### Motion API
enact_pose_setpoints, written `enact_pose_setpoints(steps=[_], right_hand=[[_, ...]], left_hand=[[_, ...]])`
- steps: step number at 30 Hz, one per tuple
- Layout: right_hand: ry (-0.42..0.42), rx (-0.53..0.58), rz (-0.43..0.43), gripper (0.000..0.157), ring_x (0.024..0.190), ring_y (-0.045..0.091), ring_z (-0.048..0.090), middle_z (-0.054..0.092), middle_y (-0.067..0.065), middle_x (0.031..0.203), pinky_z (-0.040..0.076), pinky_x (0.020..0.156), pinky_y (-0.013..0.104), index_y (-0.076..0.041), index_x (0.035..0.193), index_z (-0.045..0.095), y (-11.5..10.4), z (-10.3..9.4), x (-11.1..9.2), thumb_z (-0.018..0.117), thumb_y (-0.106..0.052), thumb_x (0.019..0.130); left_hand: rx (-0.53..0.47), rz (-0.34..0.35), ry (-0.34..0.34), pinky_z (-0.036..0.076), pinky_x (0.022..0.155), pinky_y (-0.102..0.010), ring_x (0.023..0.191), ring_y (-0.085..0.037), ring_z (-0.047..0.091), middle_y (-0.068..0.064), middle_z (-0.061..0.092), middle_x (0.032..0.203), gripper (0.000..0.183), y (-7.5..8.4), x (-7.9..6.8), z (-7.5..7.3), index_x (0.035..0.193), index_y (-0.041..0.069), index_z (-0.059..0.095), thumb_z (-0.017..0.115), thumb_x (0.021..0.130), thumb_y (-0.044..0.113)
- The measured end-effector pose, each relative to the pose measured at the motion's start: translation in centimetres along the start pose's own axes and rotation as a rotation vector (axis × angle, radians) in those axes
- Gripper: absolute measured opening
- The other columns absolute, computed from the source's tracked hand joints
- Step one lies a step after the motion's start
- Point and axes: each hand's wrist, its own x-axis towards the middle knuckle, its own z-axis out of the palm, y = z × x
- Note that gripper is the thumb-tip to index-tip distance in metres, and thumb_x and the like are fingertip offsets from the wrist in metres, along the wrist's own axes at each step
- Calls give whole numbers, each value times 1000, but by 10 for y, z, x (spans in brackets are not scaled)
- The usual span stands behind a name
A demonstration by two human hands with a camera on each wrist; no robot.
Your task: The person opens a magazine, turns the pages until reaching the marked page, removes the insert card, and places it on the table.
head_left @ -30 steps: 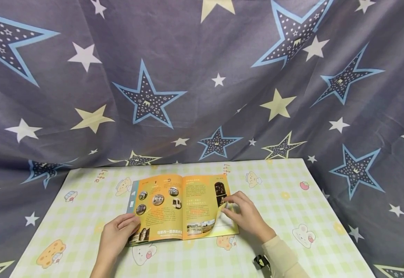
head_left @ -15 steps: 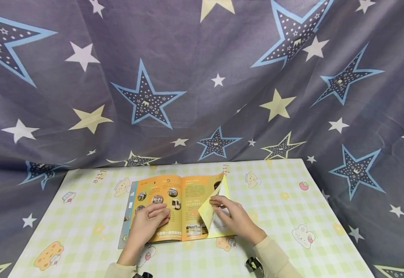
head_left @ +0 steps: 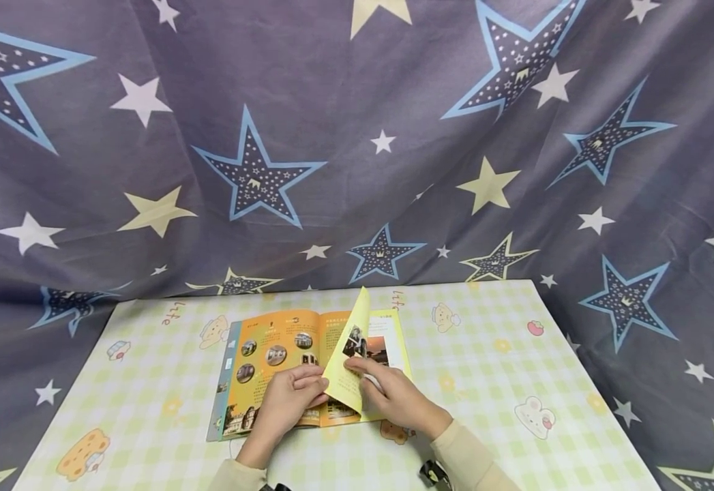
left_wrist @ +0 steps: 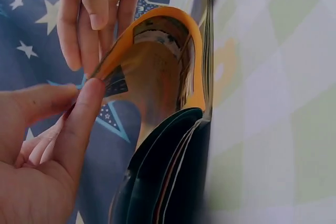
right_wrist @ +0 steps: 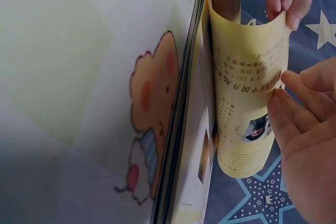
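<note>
An open magazine with orange pages lies on the table, one yellow-backed page curling up off its right half. My left hand pinches that page's outer edge between thumb and fingers, as the left wrist view shows with the left hand at the raised edge. My right hand is at the back of the page. In the right wrist view, fairly straight fingers of the right hand touch the curled page. A white page with a photo shows partly beneath it.
The table wears a green-and-white checked cover with cartoon prints. A dark curtain with stars hangs behind the table and at its sides. A black wrist strap shows at the right sleeve.
The right page has lifted and curled leftward over the magazine. My right hand followed it left. My left hand moved right from the left page and now pinches the page's edge.
</note>
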Motion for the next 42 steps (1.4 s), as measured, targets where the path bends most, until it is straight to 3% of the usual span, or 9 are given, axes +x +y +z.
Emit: enact_pose_setpoints(steps=[5, 11, 15, 19, 26, 35, 42], right_hand=[[14, -21, 11, 47, 136, 16, 45, 49, -1, 149, 44, 110, 39, -14, 150, 45, 2, -1, -2, 54, -8, 104], [5, -72, 80, 54, 137, 19, 45, 47, 3, 150, 44, 110, 42, -18, 152, 41, 12, -9, -12, 61, -19, 103], [-70, -134, 152, 65, 141, 23, 38, 42, 7, 154, 37, 115, 45, -12, 154, 38, 19, -15, -18, 68, -23, 98], [-160, -208, 172, 79, 144, 34, 31, 38, 15, 156, 30, 118, 51, -4, 153, 38, 25, -17, -23, 78, -28, 89], [-221, -336, 143, 87, 144, 43, 28, 36, 20, 156, 30, 116, 59, -9, 150, 43, 31, -15, -29, 85, -38, 80], [-239, -335, 122, 69, 142, 41, 32, 39, 17, 154, 29, 116, 59, -9, 142, 53, 29, -20, -31, 81, -38, 85], [-243, -241, 102, 40, 129, 25, 51, 60, 7, 135, 41, 111, 44, -10, 127, 66, 29, -28, -30, 73, -32, 94]], left_hand=[[33, -7, 54, 63, 72, -33, 85, -28, 74, -21, 72, 104, 36, -3, -2, -7, 123, -9, 65, 73, 92, 7], [32, -35, 189, 63, 71, -31, 80, -27, 74, -17, 74, 98, 28, -7, -13, -33, 117, -4, 70, 74, 90, 3], [47, -72, 267, 62, 72, -29, 80, -25, 74, -17, 74, 100, 33, -11, -23, -55, 120, -6, 67, 75, 90, 6], [72, -108, 328, 62, 73, -29, 80, -23, 74, -17, 74, 100, 38, -15, -33, -79, 125, -8, 64, 74, 91, 8], [103, -182, 403, 62, 73, -28, 78, -23, 74, -16, 74, 98, 41, -24, -47, -112, 129, -10, 60, 72, 93, 7], [113, -227, 441, 63, 70, -32, 76, -23, 74, -16, 74, 92, 42, -30, -52, -124, 128, -15, 58, 70, 93, 4], [130, -243, 445, 63, 68, -32, 74, -21, 74, -14, 74, 90, 43, -31, -54, -126, 128, -16, 57, 70, 92, 3]])
